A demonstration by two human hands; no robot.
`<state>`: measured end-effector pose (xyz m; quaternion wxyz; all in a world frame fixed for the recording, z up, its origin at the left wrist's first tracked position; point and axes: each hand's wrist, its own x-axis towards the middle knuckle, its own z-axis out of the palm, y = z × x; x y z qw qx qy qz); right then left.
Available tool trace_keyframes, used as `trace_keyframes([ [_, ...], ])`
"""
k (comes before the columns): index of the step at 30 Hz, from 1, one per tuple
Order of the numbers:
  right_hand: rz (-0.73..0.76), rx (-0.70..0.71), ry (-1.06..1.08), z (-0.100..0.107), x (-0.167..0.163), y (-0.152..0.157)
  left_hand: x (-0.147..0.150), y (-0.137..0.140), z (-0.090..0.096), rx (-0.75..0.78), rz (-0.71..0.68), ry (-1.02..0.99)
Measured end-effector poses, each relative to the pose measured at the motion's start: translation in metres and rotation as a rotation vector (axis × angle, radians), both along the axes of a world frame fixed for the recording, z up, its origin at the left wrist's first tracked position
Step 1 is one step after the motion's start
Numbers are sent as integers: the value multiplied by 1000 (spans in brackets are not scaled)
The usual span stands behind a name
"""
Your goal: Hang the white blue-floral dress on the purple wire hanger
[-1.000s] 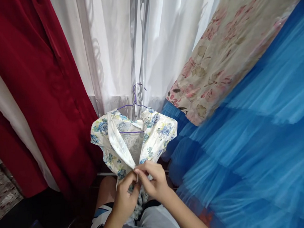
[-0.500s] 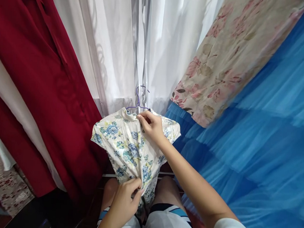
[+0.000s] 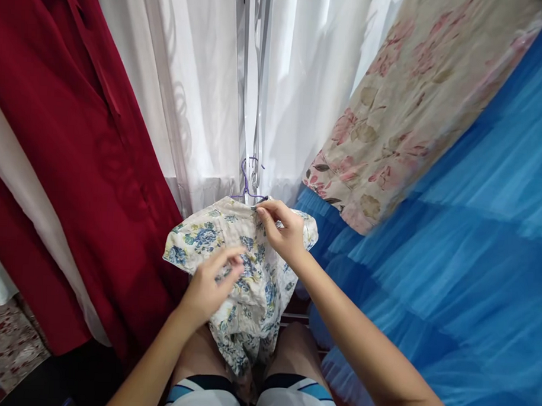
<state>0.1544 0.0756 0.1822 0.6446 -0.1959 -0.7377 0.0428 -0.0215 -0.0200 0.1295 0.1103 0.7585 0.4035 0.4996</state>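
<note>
A white floral blouse [image 3: 250, 291] with blue roses and green leaves hangs in front of me on a purple hanger [image 3: 246, 187]. My right hand [image 3: 282, 227] pinches its collar edge near the neck, just below the hanger. In front of the blouse's chest, my left hand [image 3: 215, 281] is raised with thumb and fingers apart, nothing visible between them. The hanger's hook meets a white metal rack [image 3: 251, 96] with a chain. The lower blouse bunches down between my knees.
White curtains [image 3: 203, 106] hang behind the rack. Dark red cloth [image 3: 77, 161] hangs on the left. A beige floral garment [image 3: 371, 129] and a blue ruffled tulle skirt [image 3: 437, 280] fill the right. A black surface [image 3: 73, 377] shows at lower left.
My left hand has let go of the blouse's lower front and moved up to chest height. My right hand has shifted slightly right along the collar. The blouse front now spreads wider.
</note>
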Motion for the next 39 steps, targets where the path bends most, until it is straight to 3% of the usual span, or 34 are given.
trace_keyframes([
  [3, 0, 57, -18, -2, 3, 3, 2, 34, 47, 249, 112, 8],
  [6, -21, 102, -30, -9, 5, 8, 12, 58, 68, 335, 115, 62],
  [10, -84, 236, -125, -23, 5, 21, 22, 68, 65, 211, 69, -11],
  [17, -176, 407, -392, -55, -3, 32, 14, 89, 62, 75, -56, -516],
  [20, -72, 400, -565, -85, 0, 20, -10, 100, 74, 98, -100, -840],
  [23, 54, 298, -662, -116, 3, 2, -60, 108, 80, 159, -24, -961],
  [26, 139, 178, -654, -130, 2, -16, -123, 113, 63, 149, 179, -1071],
  [28, 182, 117, -629, -132, -1, -26, -155, 114, 36, 87, 283, -1148],
  [30, 223, 67, -619, -132, -3, -32, -167, 110, 1, 3, 320, -1155],
  [32, 256, 4, -622, -138, -3, -35, -159, 104, -36, -97, 325, -1121],
  [35, 259, -168, -635, -158, 6, -38, -124, 90, -81, -230, 268, -1021],
  [37, 240, -299, -640, -172, 16, -42, -94, 79, -94, -312, 192, -939],
  [39, 239, -423, -632, -180, 27, -47, -61, 65, -89, -392, 102, -865],
])
